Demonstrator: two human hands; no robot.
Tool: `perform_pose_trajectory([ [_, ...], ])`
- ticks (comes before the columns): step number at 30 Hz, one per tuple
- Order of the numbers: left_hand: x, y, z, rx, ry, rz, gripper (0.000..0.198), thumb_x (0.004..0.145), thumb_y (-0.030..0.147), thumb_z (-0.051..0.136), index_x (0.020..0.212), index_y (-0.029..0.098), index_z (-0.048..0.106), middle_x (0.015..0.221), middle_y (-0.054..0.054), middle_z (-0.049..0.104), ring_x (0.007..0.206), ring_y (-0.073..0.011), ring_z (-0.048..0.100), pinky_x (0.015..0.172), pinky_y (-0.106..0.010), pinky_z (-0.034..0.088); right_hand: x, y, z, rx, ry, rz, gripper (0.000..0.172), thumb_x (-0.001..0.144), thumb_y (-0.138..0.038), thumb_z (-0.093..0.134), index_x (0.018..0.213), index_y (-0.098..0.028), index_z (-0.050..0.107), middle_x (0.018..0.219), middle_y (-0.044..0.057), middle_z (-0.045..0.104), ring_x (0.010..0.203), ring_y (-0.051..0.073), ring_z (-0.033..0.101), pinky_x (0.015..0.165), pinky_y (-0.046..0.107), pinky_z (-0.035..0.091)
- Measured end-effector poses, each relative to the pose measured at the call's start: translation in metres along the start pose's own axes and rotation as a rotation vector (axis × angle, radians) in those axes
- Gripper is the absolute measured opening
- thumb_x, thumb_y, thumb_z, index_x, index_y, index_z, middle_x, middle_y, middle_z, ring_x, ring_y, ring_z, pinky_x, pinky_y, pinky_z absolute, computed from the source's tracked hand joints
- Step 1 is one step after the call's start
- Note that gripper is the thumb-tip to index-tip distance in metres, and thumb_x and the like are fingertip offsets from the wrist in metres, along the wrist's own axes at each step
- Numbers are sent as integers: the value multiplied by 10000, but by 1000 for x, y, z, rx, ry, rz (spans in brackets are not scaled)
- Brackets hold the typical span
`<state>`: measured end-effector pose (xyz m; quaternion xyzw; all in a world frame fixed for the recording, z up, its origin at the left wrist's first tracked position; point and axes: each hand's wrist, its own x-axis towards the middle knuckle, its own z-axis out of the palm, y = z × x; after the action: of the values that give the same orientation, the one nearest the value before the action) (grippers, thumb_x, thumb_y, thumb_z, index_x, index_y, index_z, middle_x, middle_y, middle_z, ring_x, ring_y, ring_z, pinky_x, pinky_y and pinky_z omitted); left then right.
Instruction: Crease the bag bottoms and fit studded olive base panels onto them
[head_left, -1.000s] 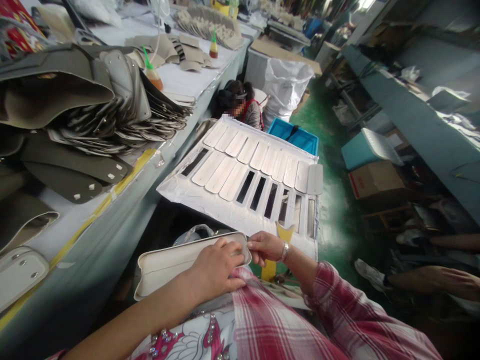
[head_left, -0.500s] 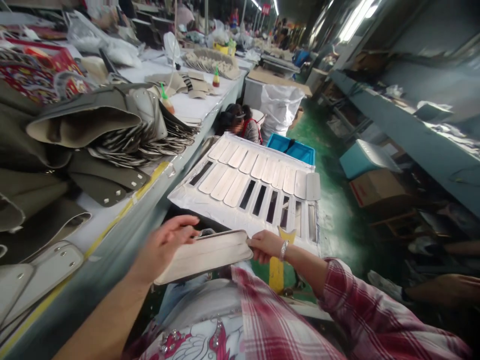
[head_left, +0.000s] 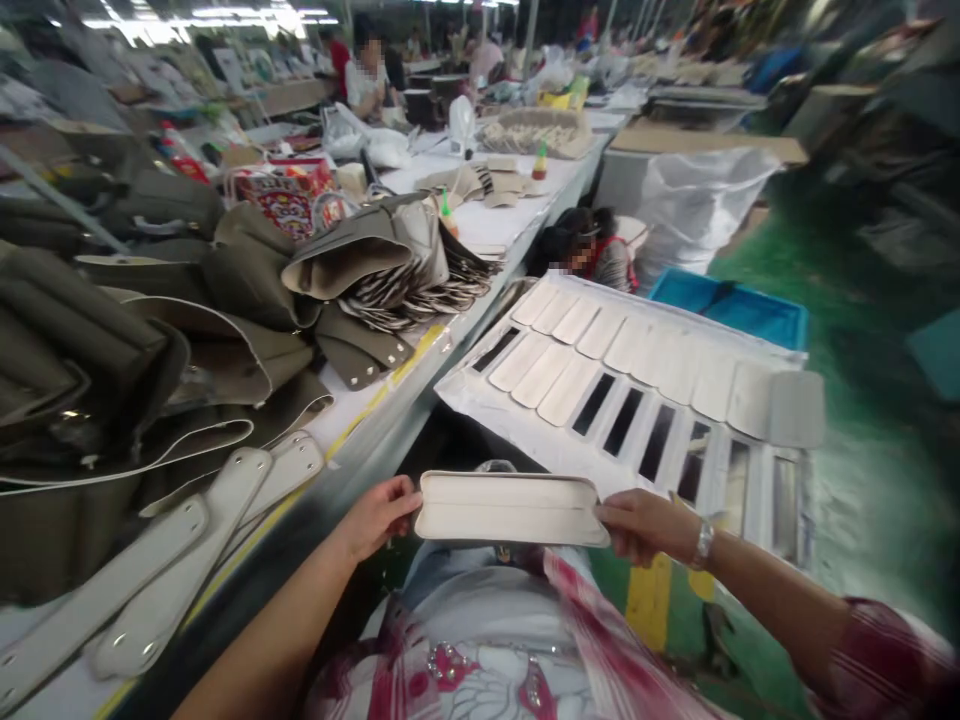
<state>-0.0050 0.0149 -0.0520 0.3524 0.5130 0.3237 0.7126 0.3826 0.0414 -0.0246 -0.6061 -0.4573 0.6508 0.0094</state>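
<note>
A long cream leather-like panel (head_left: 511, 508) with rounded corners and a dark edge is held level in front of my body. My left hand (head_left: 384, 517) pinches its left end between thumb and fingers. At the opposite end, my right hand (head_left: 651, 524), with a bracelet at the wrist, grips the panel's right edge. Just beyond is a white slotted board (head_left: 480, 405), where rows of similar cream panels (head_left: 600, 330) lie. Several dark slots (head_left: 624, 422) in its near row are uncovered.
On the left table (head_left: 442, 350) lie olive bag pieces (head_left: 247, 350) and pale straps with metal studs (head_left: 187, 560). Small green-capped bottles (head_left: 540, 162) stand farther back. A person (head_left: 577, 245) is low behind the board, near a blue crate (head_left: 731, 308) and a white sack (head_left: 697, 200).
My left hand has closed on the panel's left end, and the panel has turned from slanted to level. The view has swung left, showing more of the table.
</note>
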Motion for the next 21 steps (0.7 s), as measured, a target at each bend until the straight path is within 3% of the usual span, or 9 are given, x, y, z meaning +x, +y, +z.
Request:
perform_pose_trajectory([
  [5, 3, 21, 2, 279, 9, -33, 364, 749, 450, 608, 699, 185, 364, 572, 66, 475, 473, -86, 476, 463, -196, 384, 9, -18, -10, -120, -109, 114, 525, 633, -674, 627, 630, -167, 486, 588, 84, 648, 389, 125, 559, 324, 186, 416],
  [9, 1, 30, 5, 466, 1, -2, 334, 805, 452, 530, 697, 195, 347, 547, 75, 449, 477, -98, 479, 461, -196, 373, 13, -25, -15, -103, -160, 140, 526, 623, -672, 632, 635, -160, 508, 599, 84, 656, 388, 127, 562, 328, 192, 422],
  [13, 3, 38, -7, 589, -107, -7, 292, 799, 451, 542, 735, 187, 436, 640, 35, 540, 613, -139, 553, 576, -228, 437, 16, -14, -24, -65, -238, 43, 526, 621, -657, 636, 642, -146, 510, 541, 38, 620, 377, 103, 535, 368, 194, 441],
  [15, 12, 49, -6, 730, -137, 36, 279, 760, 398, 602, 933, 188, 539, 902, -27, 630, 853, -195, 595, 747, -276, 469, 17, -7, -31, -68, -197, -79, 490, 616, -606, 665, 710, -146, 523, 549, 8, 603, 415, 111, 547, 399, 208, 459],
  [18, 33, 69, 30, 955, -139, 217, 505, 742, 310, 599, 1230, 223, 503, 1270, -67, 531, 1163, -246, 481, 1000, -366, 351, 16, -4, -35, -128, 28, -399, 411, 653, -478, 685, 874, -151, 570, 750, 24, 633, 631, 135, 610, 557, 238, 515],
  [21, 55, 78, 94, 1094, -291, 423, 427, 785, 269, 507, 1204, 202, 563, 1243, -53, 567, 1139, -237, 509, 1008, -347, 341, 12, -11, -27, -287, 234, -705, 269, 741, -349, 625, 921, -149, 627, 911, 58, 622, 774, 138, 600, 705, 246, 505],
])
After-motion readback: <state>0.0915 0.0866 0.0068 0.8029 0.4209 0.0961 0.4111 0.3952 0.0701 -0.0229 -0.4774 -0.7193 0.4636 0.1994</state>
